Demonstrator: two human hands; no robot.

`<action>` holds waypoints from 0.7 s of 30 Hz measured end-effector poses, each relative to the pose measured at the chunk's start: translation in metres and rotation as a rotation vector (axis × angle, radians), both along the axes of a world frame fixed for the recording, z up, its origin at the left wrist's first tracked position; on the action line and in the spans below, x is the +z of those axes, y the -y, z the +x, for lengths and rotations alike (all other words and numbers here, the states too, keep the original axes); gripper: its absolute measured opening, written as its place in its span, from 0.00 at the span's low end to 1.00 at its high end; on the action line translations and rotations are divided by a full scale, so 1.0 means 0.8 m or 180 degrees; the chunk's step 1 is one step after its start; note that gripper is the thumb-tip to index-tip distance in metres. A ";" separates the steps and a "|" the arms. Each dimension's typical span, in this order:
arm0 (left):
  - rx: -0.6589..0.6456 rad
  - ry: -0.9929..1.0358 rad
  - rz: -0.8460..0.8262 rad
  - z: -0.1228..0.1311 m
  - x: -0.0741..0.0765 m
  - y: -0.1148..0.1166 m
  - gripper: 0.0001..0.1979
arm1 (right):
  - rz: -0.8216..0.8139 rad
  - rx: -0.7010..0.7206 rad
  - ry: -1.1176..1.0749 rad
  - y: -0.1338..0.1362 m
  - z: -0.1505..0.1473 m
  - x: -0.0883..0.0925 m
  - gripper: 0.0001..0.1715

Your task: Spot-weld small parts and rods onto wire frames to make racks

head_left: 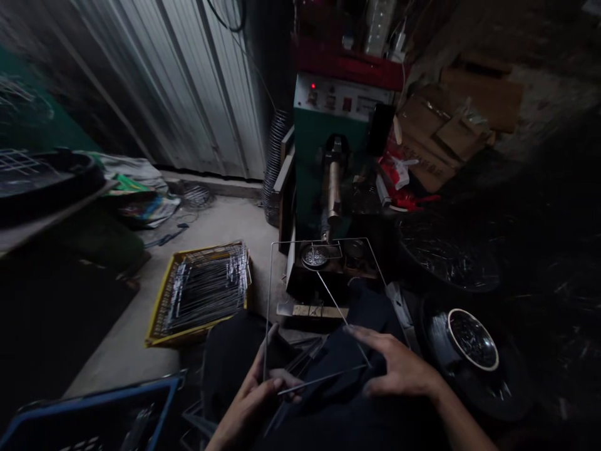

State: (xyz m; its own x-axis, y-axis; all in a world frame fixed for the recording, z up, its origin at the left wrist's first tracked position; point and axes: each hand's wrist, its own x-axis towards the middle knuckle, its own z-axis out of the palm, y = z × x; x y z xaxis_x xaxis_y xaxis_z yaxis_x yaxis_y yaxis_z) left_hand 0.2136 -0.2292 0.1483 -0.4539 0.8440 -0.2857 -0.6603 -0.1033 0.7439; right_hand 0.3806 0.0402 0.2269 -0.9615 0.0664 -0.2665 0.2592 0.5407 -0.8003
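A thin bent wire frame point(269, 294) stands upright in front of me, its top reaching the green machine's metal arm point(334, 191). My left hand point(263, 382) grips its lower left corner, thumb and fingers closed on the wire. My right hand point(392, 363) is by the other lower corner, thumb and fingers apart, fingertips at or against a slanting wire; exact contact is unclear. Beneath the arm, a small round dish point(314, 255) holds tiny shiny pieces. More wire pieces point(305, 354) lie across my dark-clothed lap.
A yellow crate point(162, 313) full of wire frames sits on the floor at left. At the lower left is a blue-rimmed crate point(164, 407). To the right, a white-rimmed bowl point(491, 363) holds short metal pieces. Cardboard boxes point(429, 163) lean behind the machine point(307, 156).
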 end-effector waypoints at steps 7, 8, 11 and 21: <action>0.0073 0.0082 -0.0133 -0.006 -0.004 0.001 0.54 | 0.0602 0.0478 0.0073 0.012 -0.023 -0.038 0.49; 0.0056 0.0077 -0.0111 -0.009 -0.005 0.000 0.55 | 0.0607 0.0474 -0.0003 0.012 -0.023 -0.040 0.48; -0.0030 0.0047 -0.0048 -0.016 -0.006 -0.006 0.55 | 0.0618 0.0392 -0.0207 0.010 -0.023 -0.044 0.50; -0.0114 0.0044 -0.0006 -0.023 -0.011 -0.024 0.51 | 0.0645 0.0305 -0.0506 -0.007 -0.026 -0.066 0.50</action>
